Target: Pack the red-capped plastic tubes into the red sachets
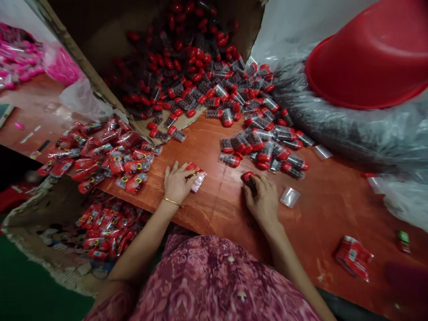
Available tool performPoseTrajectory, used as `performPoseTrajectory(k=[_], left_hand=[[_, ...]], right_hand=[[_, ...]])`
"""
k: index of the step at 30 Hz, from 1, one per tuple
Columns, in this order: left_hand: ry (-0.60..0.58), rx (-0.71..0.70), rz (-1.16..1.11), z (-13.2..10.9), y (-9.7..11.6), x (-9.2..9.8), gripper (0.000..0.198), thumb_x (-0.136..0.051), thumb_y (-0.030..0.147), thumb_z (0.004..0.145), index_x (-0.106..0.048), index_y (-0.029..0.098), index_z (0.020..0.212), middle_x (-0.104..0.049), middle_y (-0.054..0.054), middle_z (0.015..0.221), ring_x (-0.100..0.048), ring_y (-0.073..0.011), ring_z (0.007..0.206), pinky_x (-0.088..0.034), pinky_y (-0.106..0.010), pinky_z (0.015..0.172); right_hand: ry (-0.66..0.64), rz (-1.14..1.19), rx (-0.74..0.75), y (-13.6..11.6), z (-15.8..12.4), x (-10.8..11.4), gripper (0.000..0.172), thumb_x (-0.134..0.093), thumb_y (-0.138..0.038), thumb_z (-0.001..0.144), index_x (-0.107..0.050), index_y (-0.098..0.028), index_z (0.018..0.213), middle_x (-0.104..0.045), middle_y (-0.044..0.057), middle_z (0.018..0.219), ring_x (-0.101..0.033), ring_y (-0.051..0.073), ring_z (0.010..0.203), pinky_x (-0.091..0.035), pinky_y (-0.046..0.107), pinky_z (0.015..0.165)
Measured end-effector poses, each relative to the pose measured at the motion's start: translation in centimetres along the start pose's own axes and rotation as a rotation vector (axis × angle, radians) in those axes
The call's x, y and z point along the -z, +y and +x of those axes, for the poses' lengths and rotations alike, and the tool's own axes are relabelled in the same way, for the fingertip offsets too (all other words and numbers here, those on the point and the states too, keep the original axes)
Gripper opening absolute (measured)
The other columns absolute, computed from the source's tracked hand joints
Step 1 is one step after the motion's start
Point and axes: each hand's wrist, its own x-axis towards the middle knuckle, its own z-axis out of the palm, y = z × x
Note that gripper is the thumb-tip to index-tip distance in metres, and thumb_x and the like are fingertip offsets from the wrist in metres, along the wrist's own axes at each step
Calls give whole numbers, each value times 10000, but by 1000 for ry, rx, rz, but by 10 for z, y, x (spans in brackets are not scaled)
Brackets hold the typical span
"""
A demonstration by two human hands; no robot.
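My left hand [178,183], with a thin bracelet at the wrist, lies at the near edge of the table. Its thumb and fingers are closed on a red and clear plastic packet [199,178]. To the right, my right hand [264,200] is curled around a small red-capped container [248,178], whose lower part is hidden by the fingers. Beyond it lies a heap of similar clear containers [264,147] with red caps and dark contents. Left of my left hand spreads a pile of filled red packets [117,162].
A cardboard box [96,40] on its side spills many red-capped containers. Below the table edge, another carton [50,249] holds red packets. A red tub [368,58] rests on a plastic-wrapped bundle [334,133]. A clear piece [290,197] and red packaging [353,257] lie at right.
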Motion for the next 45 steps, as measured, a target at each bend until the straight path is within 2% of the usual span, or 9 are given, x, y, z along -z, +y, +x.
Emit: performPoseTrajectory(k=[5, 14, 18, 20, 23, 31, 37, 40, 45], left_hand=[[83, -12, -30, 0, -11, -7, 264, -515, 358, 828, -693, 264, 999, -565, -82, 1263, -402, -308, 1273, -263, -548, 1038], [303, -165, -208, -11, 18, 5, 246, -576, 369, 787, -701, 256, 966, -561, -93, 1268, -412, -296, 1269, -210, -546, 1068], [246, 44, -508, -20, 27, 12, 430, -596, 462, 748, -644, 183, 1071, -636, -135, 1158, -571, -271, 1107, -416, -410, 953], [41, 187, -736, -24, 33, 14, 474, -566, 549, 731, -669, 145, 956, -706, -135, 947, -672, -238, 854, -513, -307, 705], [-236, 341, -1114, -24, 46, 12, 477, -620, 597, 645, -654, 145, 792, -703, -81, 748, -656, -164, 609, -431, -205, 448], [-213, 533, -1463, -11, 66, 1, 330, -795, 336, 513, -563, 153, 661, -600, 53, 575, -545, -61, 479, -437, -172, 477], [-193, 557, -1461, -6, 71, -6, 318, -779, 335, 563, -540, 149, 660, -620, 39, 600, -562, -64, 502, -450, -182, 512], [-225, 577, -1464, -3, 77, -10, 280, -756, 315, 607, -535, 149, 655, -608, 41, 571, -558, -65, 493, -451, -185, 518], [-239, 598, -1453, 0, 80, -10, 221, -719, 296, 662, -554, 151, 685, -630, 23, 598, -578, -72, 517, -443, -186, 534]], right_hand=[[55, 162, -47, -23, 13, 5, 174, -511, -253, 829, -621, -182, 942, -635, 122, 1064, -542, 259, 999, -397, 456, 886], [-213, 1154, -371, -99, 56, -15, 292, -521, -471, 794, -574, -185, 770, -598, 5, 708, -532, 128, 657, -463, 266, 643], [-97, 1145, -412, -95, 59, -16, 329, -490, -478, 814, -492, -192, 651, -456, -41, 571, -408, 93, 547, -373, 228, 541], [-18, 1102, -439, -91, 55, -14, 352, -442, -456, 845, -422, -207, 597, -381, -53, 539, -354, 91, 517, -331, 232, 513], [81, 954, -343, -91, 46, -10, 328, -396, -397, 870, -413, -217, 596, -396, -43, 546, -373, 104, 519, -338, 241, 518], [7, 546, -121, -62, 26, 11, 269, -358, -342, 905, -577, -191, 861, -615, 42, 786, -542, 160, 741, -428, 301, 718], [-80, -47, -327, 7, 4, 20, 357, -483, -438, 833, -597, -134, 982, -586, 177, 1092, -484, 293, 985, -368, 450, 842], [-109, 91, -362, 13, -4, 17, 253, -518, -381, 814, -583, -153, 903, -617, 134, 942, -515, 257, 867, -405, 413, 772], [-89, 792, -463, -12, -4, 26, 195, -543, -388, 805, -524, -205, 869, -542, -1, 719, -481, 139, 605, -421, 271, 560]])
